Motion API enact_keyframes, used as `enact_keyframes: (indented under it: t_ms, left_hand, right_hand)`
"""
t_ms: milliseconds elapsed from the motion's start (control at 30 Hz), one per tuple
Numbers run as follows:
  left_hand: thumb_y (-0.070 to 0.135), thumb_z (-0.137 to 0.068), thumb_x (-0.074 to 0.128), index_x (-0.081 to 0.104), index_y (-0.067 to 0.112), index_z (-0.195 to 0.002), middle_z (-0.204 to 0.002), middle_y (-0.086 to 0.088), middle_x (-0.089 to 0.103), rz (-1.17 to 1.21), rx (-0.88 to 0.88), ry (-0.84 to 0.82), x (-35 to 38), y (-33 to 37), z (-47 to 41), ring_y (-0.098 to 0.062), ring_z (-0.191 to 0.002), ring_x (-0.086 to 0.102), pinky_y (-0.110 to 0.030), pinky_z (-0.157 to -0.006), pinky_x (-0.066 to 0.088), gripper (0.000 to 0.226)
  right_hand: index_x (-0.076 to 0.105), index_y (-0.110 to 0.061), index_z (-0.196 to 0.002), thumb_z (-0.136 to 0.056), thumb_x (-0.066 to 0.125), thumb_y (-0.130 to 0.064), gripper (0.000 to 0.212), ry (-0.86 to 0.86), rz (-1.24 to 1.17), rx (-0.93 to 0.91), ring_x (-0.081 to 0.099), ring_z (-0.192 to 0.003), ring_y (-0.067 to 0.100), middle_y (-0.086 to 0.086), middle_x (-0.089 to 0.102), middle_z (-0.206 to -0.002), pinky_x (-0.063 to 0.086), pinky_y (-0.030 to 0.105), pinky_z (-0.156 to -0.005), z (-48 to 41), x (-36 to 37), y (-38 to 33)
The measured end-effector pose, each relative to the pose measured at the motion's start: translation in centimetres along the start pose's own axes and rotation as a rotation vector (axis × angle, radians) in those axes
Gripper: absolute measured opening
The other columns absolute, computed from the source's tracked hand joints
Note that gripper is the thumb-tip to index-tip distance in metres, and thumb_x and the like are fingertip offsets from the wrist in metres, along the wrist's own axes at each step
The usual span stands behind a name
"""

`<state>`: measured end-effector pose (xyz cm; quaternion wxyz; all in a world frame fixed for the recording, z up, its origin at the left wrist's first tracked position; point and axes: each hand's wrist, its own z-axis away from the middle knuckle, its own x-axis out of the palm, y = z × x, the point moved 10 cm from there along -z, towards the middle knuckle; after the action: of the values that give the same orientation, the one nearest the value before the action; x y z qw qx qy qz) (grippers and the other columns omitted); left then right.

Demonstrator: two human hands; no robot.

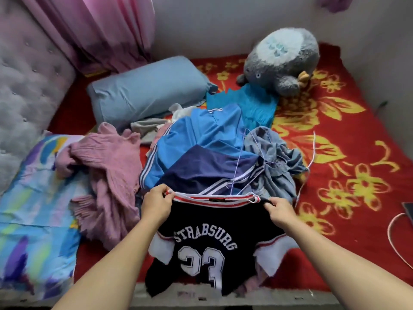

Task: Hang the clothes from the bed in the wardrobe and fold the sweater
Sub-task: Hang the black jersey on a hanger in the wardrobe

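I hold up a black jersey [207,247] with white letters and the number 33 over the near edge of the bed. My left hand [156,203] pinches the left end of its red-and-white striped collar. My right hand [280,211] grips the right shoulder. Behind it lies a pile of clothes: a blue striped garment [201,139], a grey-blue one with strings [274,157], and a turquoise piece [254,106]. A pink knitted sweater [109,173] lies crumpled to the left of the pile.
The bed has a red blanket with yellow flowers [348,139]. A blue pillow [147,90] and a grey plush toy [283,59] lie at the back. A colourful quilt [33,198] is at the left, by the grey padded headboard [26,86]. Pink curtains [96,30] hang behind.
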<state>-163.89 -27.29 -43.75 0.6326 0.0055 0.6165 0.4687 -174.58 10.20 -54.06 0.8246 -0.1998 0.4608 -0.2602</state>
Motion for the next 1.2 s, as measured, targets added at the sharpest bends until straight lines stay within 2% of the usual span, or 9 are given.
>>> enact_keyframes:
  t_ms: [200,433,533,667,767,833,967,1100,1200]
  left_hand:
    - [0.017,-0.089,0.058,0.064,0.019,-0.112,-0.112,-0.010,0.063,-0.141,-0.037,0.044,5.2,0.8,-5.2,-0.033,-0.108,0.054,-0.044,-0.092,0.043,0.024]
    - [0.030,-0.090,0.060,0.058,0.015,-0.121,-0.123,-0.014,0.053,-0.144,-0.166,-0.091,10.6,-1.3,-7.1,-0.033,-0.115,0.051,-0.041,-0.096,0.042,0.035]
    - [0.051,-0.086,0.058,0.049,0.016,-0.132,-0.133,-0.014,0.049,-0.083,-0.332,-0.090,12.1,-3.7,-7.7,-0.035,-0.120,0.049,-0.043,-0.097,0.040,0.059]
    - [0.067,-0.078,0.057,0.032,0.024,-0.141,-0.140,-0.011,0.040,-0.157,-0.390,-0.115,14.0,-4.6,-9.2,-0.038,-0.125,0.046,-0.049,-0.098,0.037,0.080]
    - [0.049,-0.083,0.058,0.039,0.021,-0.131,-0.130,-0.015,0.049,-0.221,-0.397,-0.123,14.9,-4.6,-10.5,-0.040,-0.116,0.051,-0.045,-0.090,0.039,0.059]
    - [0.027,-0.085,0.055,0.047,0.021,-0.118,-0.122,-0.014,0.057,-0.255,-0.360,-0.100,14.8,-4.2,-11.1,-0.039,-0.109,0.054,-0.041,-0.082,0.039,0.034]
    - [0.018,-0.088,0.052,0.058,0.027,-0.120,-0.117,-0.013,0.063,-0.142,-0.292,-0.062,13.2,-3.6,-11.8,-0.038,-0.107,0.056,-0.039,-0.081,0.041,0.033]
    - [0.025,-0.085,0.063,0.071,0.031,-0.101,-0.097,-0.004,0.070,-0.065,-0.172,-0.085,10.6,-2.6,-12.9,-0.031,-0.100,0.061,-0.039,-0.083,0.048,0.018]
    - [0.034,-0.084,0.069,0.075,0.032,-0.087,-0.085,0.001,0.072,-0.056,-0.154,-0.088,8.8,-2.7,-13.6,-0.028,-0.095,0.064,-0.039,-0.081,0.050,0.008]
  right_hand:
    - [0.072,-0.006,-0.102,-0.088,0.063,-0.016,0.019,0.056,-0.081,0.140,0.063,-0.101,0.029,0.014,0.071,-0.103,0.044,0.030,-0.083,-8.1,0.6,1.3]
    - [0.062,-0.012,-0.086,-0.088,0.062,-0.022,0.010,0.101,-0.844,0.475,0.056,-0.062,0.019,0.011,0.062,-0.080,0.043,0.027,-0.056,-14.1,1.8,0.5]
    - [0.062,-0.017,-0.106,-0.086,0.062,-0.041,0.031,0.128,-1.033,0.529,0.062,-0.060,0.018,0.005,0.067,-0.089,0.051,0.024,-0.052,-16.3,1.3,-0.2]
    - [0.063,-0.010,-0.090,-0.093,0.051,-0.051,0.043,0.163,-1.160,0.551,0.066,-0.048,0.020,0.009,0.069,-0.072,0.055,0.029,-0.045,-18.8,0.0,-0.5]
    - [0.070,-0.006,-0.086,-0.086,0.057,-0.033,0.030,0.383,-0.849,0.530,0.068,-0.086,0.032,0.013,0.072,-0.099,0.055,0.037,-0.069,-19.4,-3.7,0.4]
    - [0.067,-0.010,-0.090,-0.083,0.056,-0.031,0.026,0.450,-0.686,0.451,0.063,-0.076,0.025,0.011,0.065,-0.089,0.041,0.031,-0.057,-19.5,-6.3,-0.6]
    - [0.058,-0.016,-0.072,-0.095,0.050,-0.028,0.027,0.532,-0.903,0.229,0.037,-0.032,0.008,0.000,0.055,-0.062,0.027,0.017,-0.037,-18.8,-10.7,-5.5]
    - [0.066,-0.013,-0.081,-0.098,0.054,-0.028,0.026,0.053,-0.788,-0.093,0.026,-0.033,0.004,-0.007,0.046,-0.050,0.018,0.014,-0.034,-15.3,-9.4,-14.6]
    - [0.071,-0.014,-0.069,-0.092,0.064,-0.026,0.028,-0.305,-0.116,-0.239,0.034,-0.039,0.005,-0.008,0.050,-0.045,0.028,0.017,-0.038,-11.0,-4.1,-17.3]
